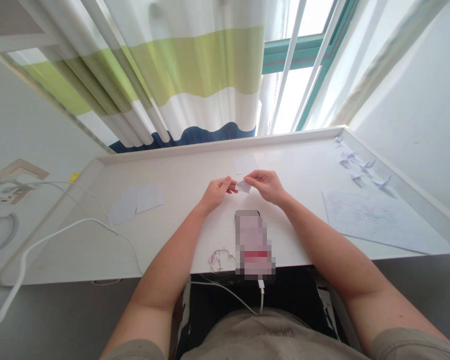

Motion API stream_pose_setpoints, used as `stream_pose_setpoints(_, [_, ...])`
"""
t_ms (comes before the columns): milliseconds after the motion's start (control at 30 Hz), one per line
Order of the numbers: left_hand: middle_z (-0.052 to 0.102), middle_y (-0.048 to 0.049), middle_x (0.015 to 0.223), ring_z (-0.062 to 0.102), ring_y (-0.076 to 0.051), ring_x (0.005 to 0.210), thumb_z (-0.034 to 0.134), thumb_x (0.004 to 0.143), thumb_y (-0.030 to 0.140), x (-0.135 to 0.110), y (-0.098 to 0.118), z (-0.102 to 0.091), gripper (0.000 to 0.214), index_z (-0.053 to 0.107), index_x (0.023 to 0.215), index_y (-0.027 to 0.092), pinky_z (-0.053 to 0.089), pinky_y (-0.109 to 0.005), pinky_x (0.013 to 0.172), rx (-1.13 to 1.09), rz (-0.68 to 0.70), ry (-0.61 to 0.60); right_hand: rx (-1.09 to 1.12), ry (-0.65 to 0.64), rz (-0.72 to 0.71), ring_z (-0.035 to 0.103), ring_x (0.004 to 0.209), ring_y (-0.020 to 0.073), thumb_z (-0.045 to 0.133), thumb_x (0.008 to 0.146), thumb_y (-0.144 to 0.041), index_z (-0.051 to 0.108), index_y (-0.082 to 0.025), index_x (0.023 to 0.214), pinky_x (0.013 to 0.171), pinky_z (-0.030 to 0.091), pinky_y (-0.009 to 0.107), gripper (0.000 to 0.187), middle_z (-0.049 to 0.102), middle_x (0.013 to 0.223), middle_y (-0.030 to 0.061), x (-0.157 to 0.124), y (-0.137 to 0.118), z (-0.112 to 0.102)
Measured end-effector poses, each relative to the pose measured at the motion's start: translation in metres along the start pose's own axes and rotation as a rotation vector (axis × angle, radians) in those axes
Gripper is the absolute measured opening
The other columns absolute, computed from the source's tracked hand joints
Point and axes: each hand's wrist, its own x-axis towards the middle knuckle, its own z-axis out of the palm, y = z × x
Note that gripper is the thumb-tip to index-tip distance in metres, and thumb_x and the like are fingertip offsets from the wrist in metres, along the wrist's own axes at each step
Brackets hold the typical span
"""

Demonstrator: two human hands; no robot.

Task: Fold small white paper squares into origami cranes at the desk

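Observation:
A small folded piece of white paper (243,186) is pinched between both my hands above the middle of the white desk (180,235). My left hand (217,192) grips its left edge with thumb and fingers closed. My right hand (266,185) holds its right side, fingers curled over it. A loose white paper square (245,163) lies flat just beyond my hands.
A phone (253,243) on a charging cable lies near the desk's front edge, a small trinket (218,259) to its left. Paper sheets (135,202) lie at left, several folded paper cranes (360,167) and a written sheet (375,220) at right. White cables (60,235) cross the left side.

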Motion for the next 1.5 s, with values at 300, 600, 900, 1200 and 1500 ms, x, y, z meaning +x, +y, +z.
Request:
stream_pose_setpoints(300, [0.079, -0.0093, 0.087, 0.075, -0.021, 0.081, 0.065, 0.091, 0.069, -0.002, 0.002, 0.003, 0.054, 0.077, 0.090, 0.017, 0.055, -0.033, 0.074, 0.024, 0.001, -0.059, 0.014, -0.049, 0.004, 0.072, 0.079, 0.0196, 0.078, 0.085, -0.052, 0.078, -0.020, 0.084, 0.078, 0.058, 0.038, 0.032, 0.080, 0.085, 0.0059, 0.001, 0.004, 0.002])
stream_pose_setpoints(600, [0.074, -0.0066, 0.078, 0.067, -0.018, 0.071, 0.070, 0.092, 0.055, -0.005, 0.007, 0.000, 0.040, 0.074, 0.084, 0.017, 0.052, -0.032, 0.070, 0.157, 0.039, -0.059, -0.014, -0.092, 0.039, 0.071, 0.077, 0.0192, 0.075, 0.086, -0.054, 0.077, -0.019, 0.085, 0.074, 0.058, 0.036, 0.035, 0.079, 0.085, 0.0064, 0.000, 0.006, 0.007])
stream_pose_setpoints(900, [0.070, -0.0031, 0.076, 0.067, -0.017, 0.073, 0.062, 0.095, 0.046, -0.007, 0.010, 0.002, 0.033, 0.069, 0.080, 0.017, 0.051, -0.029, 0.070, 0.246, 0.025, -0.087, -0.053, -0.111, 0.102, 0.066, 0.069, 0.0164, 0.077, 0.084, -0.050, 0.076, -0.019, 0.079, 0.064, 0.053, 0.032, 0.031, 0.077, 0.077, 0.0053, -0.001, 0.006, 0.010])
stream_pose_setpoints(1200, [0.074, -0.0054, 0.076, 0.068, -0.018, 0.072, 0.067, 0.093, 0.047, -0.006, 0.012, 0.001, 0.033, 0.070, 0.079, 0.017, 0.050, -0.030, 0.070, 0.239, 0.002, -0.074, -0.041, -0.112, 0.088, 0.067, 0.071, 0.0168, 0.075, 0.086, -0.054, 0.074, -0.019, 0.076, 0.067, 0.054, 0.033, 0.036, 0.076, 0.076, 0.0055, 0.000, 0.006, 0.010])
stream_pose_setpoints(1500, [0.073, -0.0044, 0.079, 0.071, -0.017, 0.073, 0.072, 0.089, 0.045, -0.001, 0.002, -0.004, 0.029, 0.068, 0.081, 0.017, 0.054, -0.032, 0.076, 0.076, -0.064, -0.021, -0.199, -0.145, -0.114, 0.071, 0.095, 0.0208, 0.069, 0.093, -0.038, 0.079, -0.025, 0.118, 0.086, 0.059, 0.039, 0.030, 0.077, 0.114, 0.0091, 0.003, 0.015, -0.001])
